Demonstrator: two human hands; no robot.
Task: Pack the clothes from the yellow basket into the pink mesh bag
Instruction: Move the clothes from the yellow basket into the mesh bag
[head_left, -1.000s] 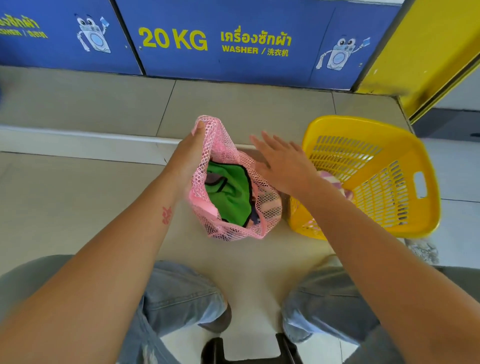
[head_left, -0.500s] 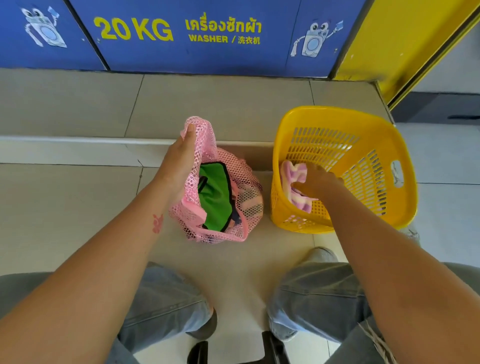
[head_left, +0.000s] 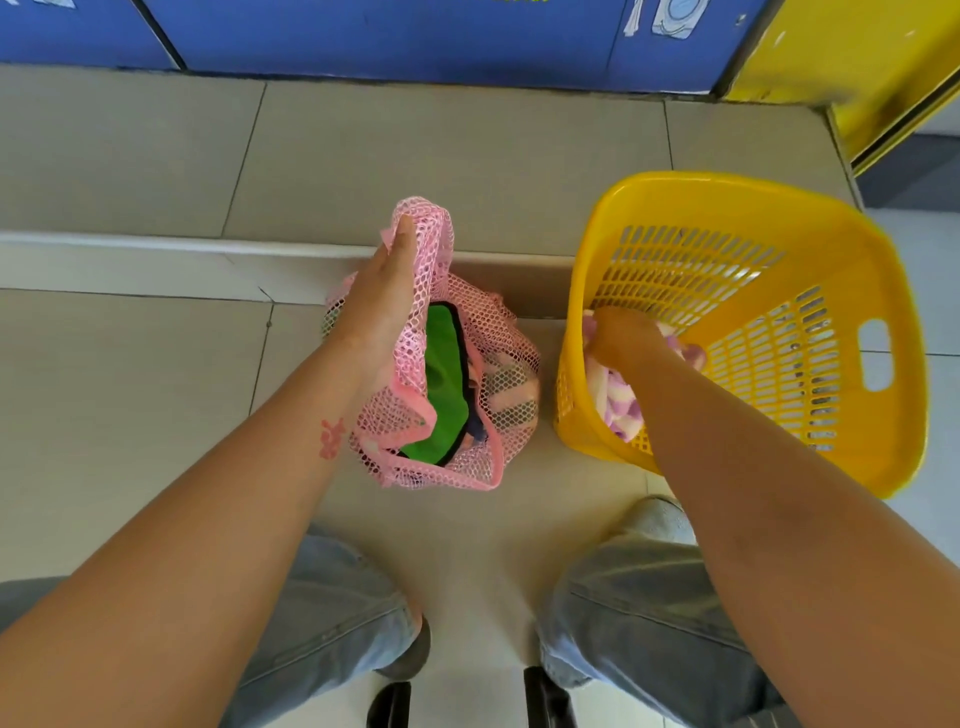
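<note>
The pink mesh bag (head_left: 498, 415) stands on the floor at the centre, its mouth held up and open by my left hand (head_left: 382, 296), which grips the far rim. A green garment with black trim (head_left: 444, 384) lies inside it, with other pale clothes under the mesh. To the right stands the yellow basket (head_left: 857, 270), tilted toward me. My right hand (head_left: 621, 338) is down inside its near left corner, closed on a pink, white and purple striped cloth (head_left: 618, 410).
A raised tiled step (head_left: 156, 260) runs across behind the bag and basket. Blue washer panels (head_left: 415, 36) line the back wall, with a yellow panel (head_left: 857, 67) at the right. My knees in jeans (head_left: 639, 613) and dark stool legs (head_left: 545, 701) are at the bottom.
My right hand moved from above the bag into the basket and closed on the striped cloth. The view tilted down. My left hand kept holding the bag's rim.
</note>
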